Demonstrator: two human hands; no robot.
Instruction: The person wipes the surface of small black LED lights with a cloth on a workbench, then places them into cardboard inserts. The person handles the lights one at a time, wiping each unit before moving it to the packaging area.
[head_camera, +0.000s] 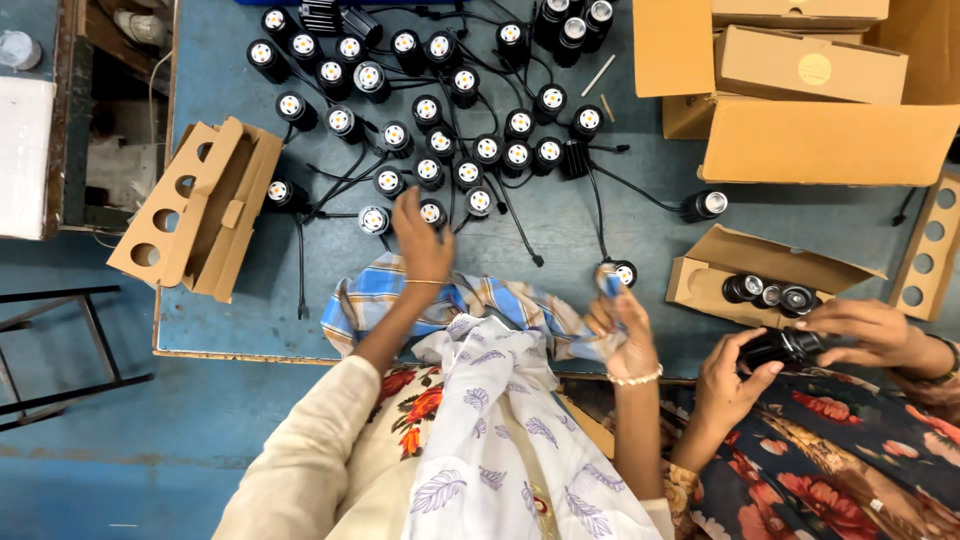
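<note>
My left hand (420, 240) reaches out over the blue table (560, 225), its fingers spread beside a black round spot lamp (433, 212) at the near edge of a cluster of several such lamps (440, 140) with black cables. My right hand (622, 325) holds one black spot lamp (620, 274) upright together with a fold of the checked blue cloth (480, 300) that lies at the table's near edge.
A co-worker's two hands (800, 350) at the right hold a black lamp by a small open carton (700, 275) with lamps inside. Cardboard inserts with round holes (200, 205) lie at the left. Large open cartons (800, 100) stand at the back right.
</note>
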